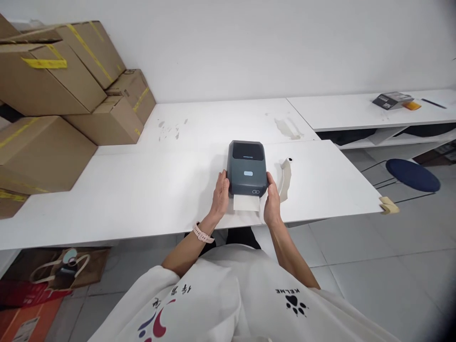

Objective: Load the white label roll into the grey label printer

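Observation:
A dark grey label printer [246, 166] is on the white table [160, 190], close to its front edge. White label paper [246, 203] sticks out of its front slot. My left hand [221, 194] presses against the printer's left side, fingers together. On the opposite side, my right hand [272, 199] grips the lower right edge, so the printer is held between both palms. Just right of it lies a small roll [287, 163] with a strip of paper backing [285, 183] unrolled toward the front edge.
Taped cardboard boxes [53, 147] are stacked on the left. Torn residue [287, 128] marks the table near the back. A dark box [391, 100] and an orange item [412, 105] lie on the right-hand table. A blue stool [413, 175] stands at right; a paper bag [89, 266] sits below left.

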Demonstrator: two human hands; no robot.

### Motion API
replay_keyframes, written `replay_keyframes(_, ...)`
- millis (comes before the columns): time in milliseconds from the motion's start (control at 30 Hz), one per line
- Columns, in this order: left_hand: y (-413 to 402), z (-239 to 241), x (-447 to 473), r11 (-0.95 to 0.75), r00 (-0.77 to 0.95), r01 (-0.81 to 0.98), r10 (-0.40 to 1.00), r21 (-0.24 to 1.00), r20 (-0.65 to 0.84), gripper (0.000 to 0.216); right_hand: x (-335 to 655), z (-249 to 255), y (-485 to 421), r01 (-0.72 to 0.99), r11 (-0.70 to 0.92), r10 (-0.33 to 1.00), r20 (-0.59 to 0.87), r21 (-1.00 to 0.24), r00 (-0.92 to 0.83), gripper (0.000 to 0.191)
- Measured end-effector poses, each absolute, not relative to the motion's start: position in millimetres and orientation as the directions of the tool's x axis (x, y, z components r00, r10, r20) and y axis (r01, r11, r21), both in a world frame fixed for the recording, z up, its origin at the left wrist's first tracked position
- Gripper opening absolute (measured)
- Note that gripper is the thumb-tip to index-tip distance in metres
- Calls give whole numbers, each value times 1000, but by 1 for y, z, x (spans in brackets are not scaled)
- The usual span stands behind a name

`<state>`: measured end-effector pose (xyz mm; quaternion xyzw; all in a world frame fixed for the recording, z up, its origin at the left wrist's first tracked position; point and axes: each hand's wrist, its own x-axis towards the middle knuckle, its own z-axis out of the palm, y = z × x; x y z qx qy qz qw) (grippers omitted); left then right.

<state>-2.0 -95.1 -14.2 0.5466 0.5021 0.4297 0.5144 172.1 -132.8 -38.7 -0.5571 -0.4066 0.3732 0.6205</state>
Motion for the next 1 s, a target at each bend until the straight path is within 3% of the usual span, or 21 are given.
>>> replay_keyframes(133, -87, 5, -4, 11, 141, 96, 990, 995, -24, 69, 179, -27, -125, 39, 143, 914, 147, -989, 379, 76)
replay_keyframes(233, -61, 21, -3, -109, 133, 27, 986, 994, 105, 62, 188, -1, -105, 339, 176, 903, 289, -924, 318, 78)
replay_keyframes(333, -27, 29, 1, -189, 67, 93, 981, 977, 183, 50, 194, 32, -67, 634, 227, 844, 474, -739, 251, 78)
replay_keyframes(433, -4, 25, 4, -86, 6, 379, 996, 921, 91, 52, 202, 61, -16, 758, 250, 777, 591, -603, 215, 75)
replay_keyframes(533, 4, 16, 6, 22, 40, 599, 998, 800, -57, 59, 216, 79, 30, 783, 272, 789, 595, -560, 152, 76)
replay_keyframes(700, 10, 8, 9, 80, 83, 676, 980, 733, -183, 56, 236, 100, 52, 813, 350, 767, 640, -466, 37, 80)
replay_keyframes(800, 16, 7, 11, 94, 73, 704, 977, 704, -203, 54, 231, 109, 31, 858, 362, 729, 684, -364, -17, 69)
replay_keyframes(900, 21, 5, 14, 79, 66, 730, 980, 678, -186, 49, 210, 105, 8, 879, 378, 837, 514, -291, -189, 52)
replay_keyframes(1000, 21, 4, 16, 56, 60, 765, 986, 641, -157, 42, 187, 84, 5, 941, 308, 951, 57, -139, -302, 57)
